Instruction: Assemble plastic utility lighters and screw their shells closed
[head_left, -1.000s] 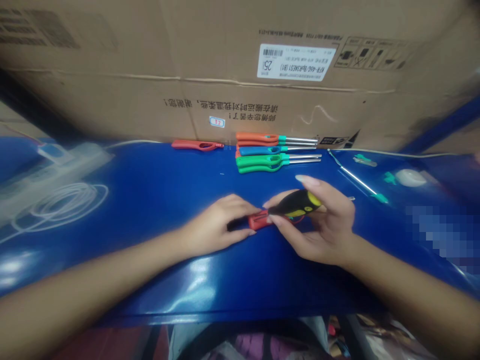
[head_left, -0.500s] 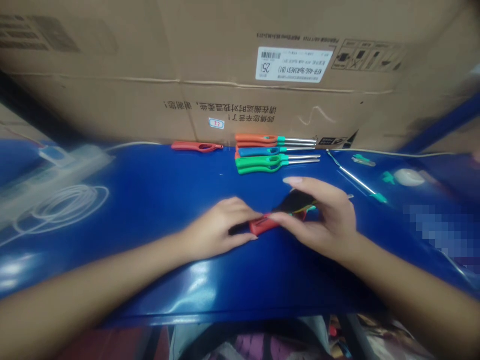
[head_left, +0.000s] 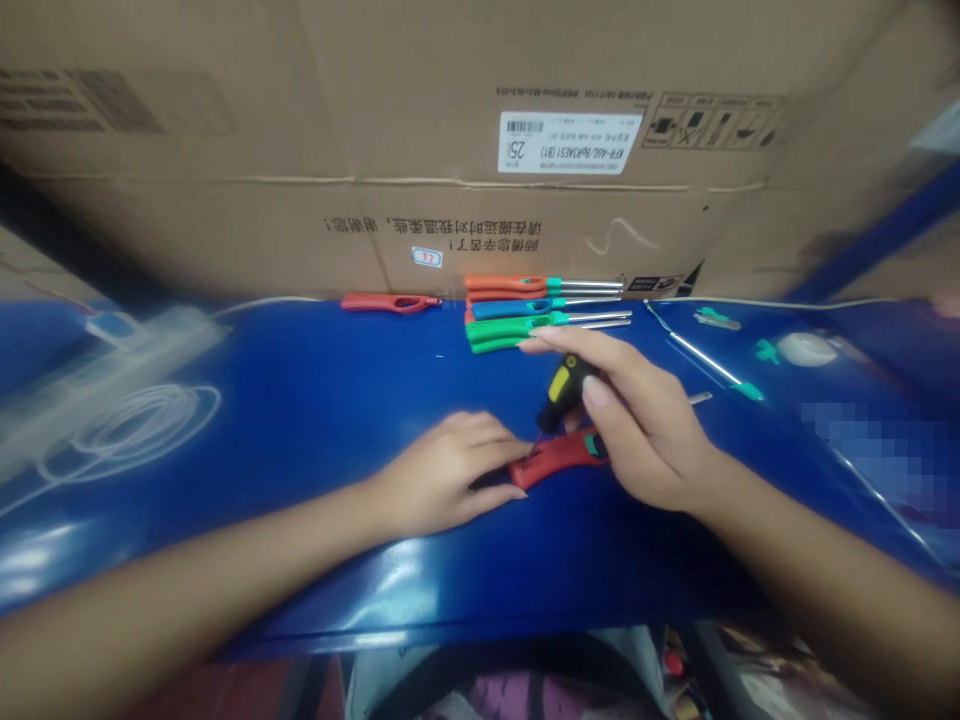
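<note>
A red gas lighter point(head_left: 559, 456) lies on the blue table in front of me, with a bit of green at its trigger opening. My left hand point(head_left: 457, 470) pinches its left end between thumb and fingers. In my right hand point(head_left: 649, 420) is a black-and-yellow screwdriver point(head_left: 561, 392), gripped by the handle. The screwdriver is tilted, its thin shaft pointing down at the red body near my left fingertips; the exact contact of the tip is too small to tell. My right hand hides the lighter's right end.
Behind lie stacked lighters, orange point(head_left: 506, 287), blue point(head_left: 510, 309) and green point(head_left: 502, 332), beside a red lighter handle point(head_left: 390, 303). Loose metal tube point(head_left: 705, 357) and white round piece point(head_left: 807, 349) sit right. Left are a power strip point(head_left: 150, 350) and coiled white cable point(head_left: 142, 430). A cardboard box point(head_left: 247, 220) stands behind.
My right hand has turned the screwdriver from lying low over the lighter to a steeper tilt, its shaft now down at the red body. My left hand keeps its hold.
</note>
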